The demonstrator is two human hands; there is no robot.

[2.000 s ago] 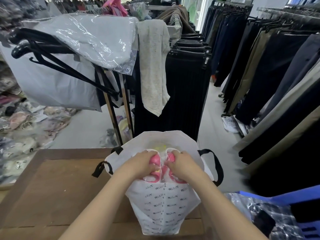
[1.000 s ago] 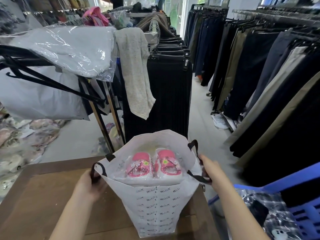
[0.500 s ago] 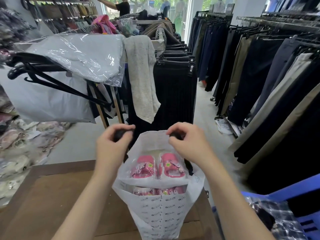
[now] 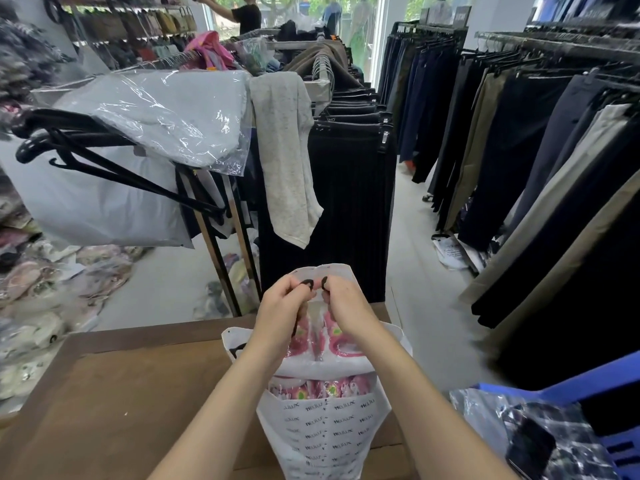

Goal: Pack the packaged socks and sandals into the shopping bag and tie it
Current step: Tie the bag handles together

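Observation:
A white printed shopping bag (image 4: 325,434) stands on the brown wooden table (image 4: 131,393). Inside it lie pink sandals (image 4: 337,336) in clear wrap, with pink packaged socks (image 4: 318,389) showing below them at the bag's mouth. My left hand (image 4: 282,315) pinches one black bag handle (image 4: 306,283) above the bag. My right hand (image 4: 346,306) pinches the other black handle (image 4: 324,283). The two handles are held close together, almost touching, over the sandals.
A rack of black trousers (image 4: 349,188) with a grey cloth (image 4: 287,157) hangs just beyond the table. Bagged garments and black hangers (image 4: 114,157) lean in at left. Trouser racks (image 4: 540,161) line the right aisle. A blue plastic chair (image 4: 588,403) holds a wrapped garment at lower right.
My hands left the sandals, took the two black handles at the bag's sides, lifted them and brought them together above the bag. The bag's mouth has narrowed.

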